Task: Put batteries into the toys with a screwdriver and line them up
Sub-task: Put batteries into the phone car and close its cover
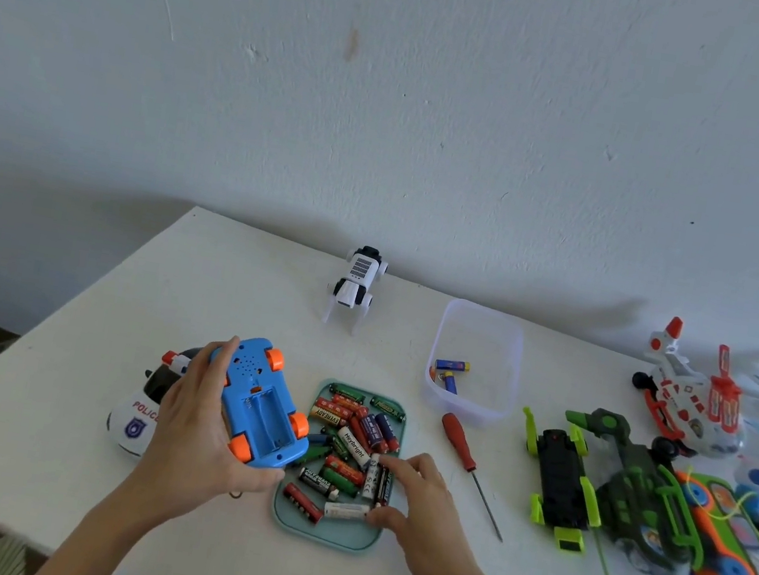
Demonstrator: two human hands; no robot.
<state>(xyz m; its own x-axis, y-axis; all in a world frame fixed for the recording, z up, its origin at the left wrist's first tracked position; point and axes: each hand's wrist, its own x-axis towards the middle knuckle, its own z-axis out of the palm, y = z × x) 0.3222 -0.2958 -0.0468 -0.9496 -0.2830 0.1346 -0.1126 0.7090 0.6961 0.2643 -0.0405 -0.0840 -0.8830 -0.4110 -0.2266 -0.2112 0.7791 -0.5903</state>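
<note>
Fingers of the left hand [196, 427] are wrapped around a blue toy car [262, 405], which is held upside down above the counter [229, 283], its open battery bay turned upward. Fingers of the right hand [421, 497] are curled over the near right corner of a teal tray [328, 535], and batteries [352, 447] at that corner are pinched by them. The tray is filled with a loose heap of batteries. A red-handled screwdriver [465, 455] is laid on the counter just right of the tray. A white police car [135, 417] is partly hidden behind the left hand. Two batteries are seen in a clear tub [481, 323] farther back, beside a small white robot dog [355, 283]. More toys [634, 486] are crowded at the right.
</note>
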